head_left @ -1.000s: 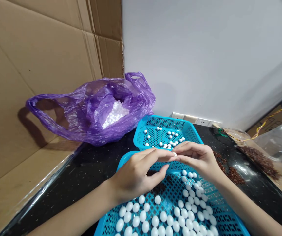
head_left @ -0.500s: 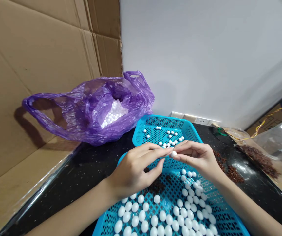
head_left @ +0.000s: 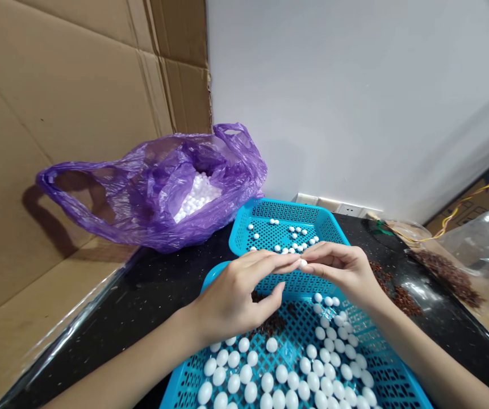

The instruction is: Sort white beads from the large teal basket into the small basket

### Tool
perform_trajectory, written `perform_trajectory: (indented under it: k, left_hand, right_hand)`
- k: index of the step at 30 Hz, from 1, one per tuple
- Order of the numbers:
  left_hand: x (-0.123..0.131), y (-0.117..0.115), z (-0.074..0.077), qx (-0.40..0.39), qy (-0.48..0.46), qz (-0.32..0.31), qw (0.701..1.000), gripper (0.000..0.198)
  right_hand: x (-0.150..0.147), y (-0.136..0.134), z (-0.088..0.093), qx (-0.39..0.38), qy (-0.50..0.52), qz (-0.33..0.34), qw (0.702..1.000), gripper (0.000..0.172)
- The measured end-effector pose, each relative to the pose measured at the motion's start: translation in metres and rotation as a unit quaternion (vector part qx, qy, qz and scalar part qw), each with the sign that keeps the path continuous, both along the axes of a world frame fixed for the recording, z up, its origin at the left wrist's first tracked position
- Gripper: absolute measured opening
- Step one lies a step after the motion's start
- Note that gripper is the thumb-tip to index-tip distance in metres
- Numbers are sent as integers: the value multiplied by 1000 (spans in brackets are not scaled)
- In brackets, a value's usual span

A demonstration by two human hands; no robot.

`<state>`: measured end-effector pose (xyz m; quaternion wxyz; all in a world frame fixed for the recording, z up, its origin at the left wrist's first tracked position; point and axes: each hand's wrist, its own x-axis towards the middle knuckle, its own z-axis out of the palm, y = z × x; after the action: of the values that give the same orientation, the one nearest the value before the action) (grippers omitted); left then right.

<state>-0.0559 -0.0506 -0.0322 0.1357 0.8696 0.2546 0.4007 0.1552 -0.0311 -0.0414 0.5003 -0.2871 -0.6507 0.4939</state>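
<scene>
My left hand (head_left: 238,298) and my right hand (head_left: 342,270) meet fingertip to fingertip over the far edge of the near blue basket (head_left: 397,386). Between them sits one small white bead (head_left: 302,262), pinched by the right hand's fingers and touched by the left hand's fingers. The near blue basket holds several white oval beads (head_left: 282,375) and some dark brown bits (head_left: 270,326). Just behind the hands stands a second blue basket (head_left: 287,213) with several smaller white beads in it.
A purple plastic bag (head_left: 150,193) of small white beads lies at the back left on the black counter (head_left: 150,307). Cardboard (head_left: 57,113) lines the left side. Dark brown bits (head_left: 401,298) and a clear bag (head_left: 483,244) lie at the right.
The hands stay together on the bead; the left hand's fingers have closed back onto it after parting slightly half a second ago. The view barely shifts.
</scene>
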Motion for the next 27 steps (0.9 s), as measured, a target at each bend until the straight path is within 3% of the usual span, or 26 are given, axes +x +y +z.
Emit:
perform_trajectory:
  k: [9,15,20,24,27]
  left_hand:
    - [-3,0,2,-59,-50,58,995,26]
    - [-3,5,-1,-103,48,15,993,13]
    - [-4,6,-4,-114,157,-20,981,16]
    - [-4,4,-2,-127,201,-35,971,19]
    - [-4,3,-2,-129,248,-41,959,19]
  right_hand:
    - [0,3,-3,-37,-17,-31,999,12]
    - [6,17,-11,-32,-28,-147,988,18]
    - [9,24,-16,-25,-39,-155,987,37]
    - [8,17,-13,4,-95,-145,985,21]
    - [6,6,-8,49,-195,-100,974,6]
